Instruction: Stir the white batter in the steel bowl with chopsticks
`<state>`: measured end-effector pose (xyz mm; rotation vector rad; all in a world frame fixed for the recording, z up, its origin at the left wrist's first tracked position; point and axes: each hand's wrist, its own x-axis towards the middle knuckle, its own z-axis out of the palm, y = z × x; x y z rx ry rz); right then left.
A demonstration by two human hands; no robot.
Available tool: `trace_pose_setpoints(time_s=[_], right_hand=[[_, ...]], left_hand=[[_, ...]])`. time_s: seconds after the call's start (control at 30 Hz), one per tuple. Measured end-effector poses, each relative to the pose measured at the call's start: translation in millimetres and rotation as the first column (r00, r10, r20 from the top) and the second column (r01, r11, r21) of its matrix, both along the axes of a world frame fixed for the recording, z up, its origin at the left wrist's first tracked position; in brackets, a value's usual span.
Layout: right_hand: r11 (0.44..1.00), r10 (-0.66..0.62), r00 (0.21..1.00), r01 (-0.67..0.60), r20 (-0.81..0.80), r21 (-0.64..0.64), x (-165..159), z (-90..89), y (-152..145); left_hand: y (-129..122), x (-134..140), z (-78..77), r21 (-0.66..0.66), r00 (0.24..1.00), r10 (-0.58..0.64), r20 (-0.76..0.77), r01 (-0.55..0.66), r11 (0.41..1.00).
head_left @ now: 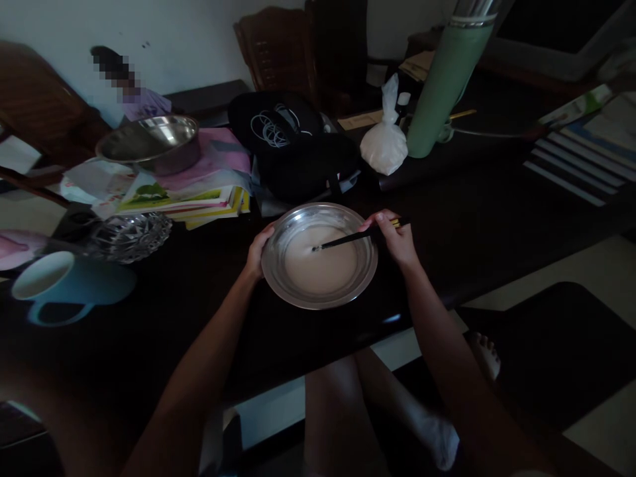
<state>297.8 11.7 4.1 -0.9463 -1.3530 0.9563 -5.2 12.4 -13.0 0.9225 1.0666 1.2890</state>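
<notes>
A shallow metal bowl (320,302) stands near the table's front edge, with a smooth, off-white liquid (318,271) in it. My left hand (258,252) grips the bowl's left rim. In my right hand (396,240), closed above the right rim, are dark chopsticks (348,239) with gold bands near the upper end. They slant down to the left, and their tips dip into the liquid near the middle of the bowl. Whether they are one or two sticks is hard to make out in the dim light.
Behind the bowl lie a black bag (303,152) and a tied plastic bag of white powder (385,146). A green thermos (444,86) stands to the right. At left are a blue mug (74,285), a glass dish (132,237) and another metal bowl (169,156) on books. A person sits beyond.
</notes>
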Motion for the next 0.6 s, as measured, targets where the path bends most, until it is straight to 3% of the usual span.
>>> trace_pose_setpoints(time_s=[0.13,0.3,0.47,0.6], right_hand=[[0.999,-0.042,0.996,0.041,-0.081,-0.014,0.5,-0.2,0.3],[1.000,0.018,1.000,-0.018,-0.012,-0.011,-0.1,-0.8,-0.4],[0.998,-0.064,0.993,0.063,-0.103,-0.008,1.3,0.5,-0.1],[1.000,0.027,0.999,-0.026,-0.018,0.010,0.5,4.1,-2.1]], left_hand=[[-0.3,0.1,0.3,0.002,1.000,0.018,-0.006,-0.018,1.000],[-1.7,0.6,2.6,-0.008,1.000,0.001,-0.010,-0.002,1.000],[-1.8,1.1,3.3,0.005,1.000,-0.001,-0.019,0.001,1.000],[-1.2,0.9,2.1,0.003,1.000,-0.001,-0.015,0.001,1.000]])
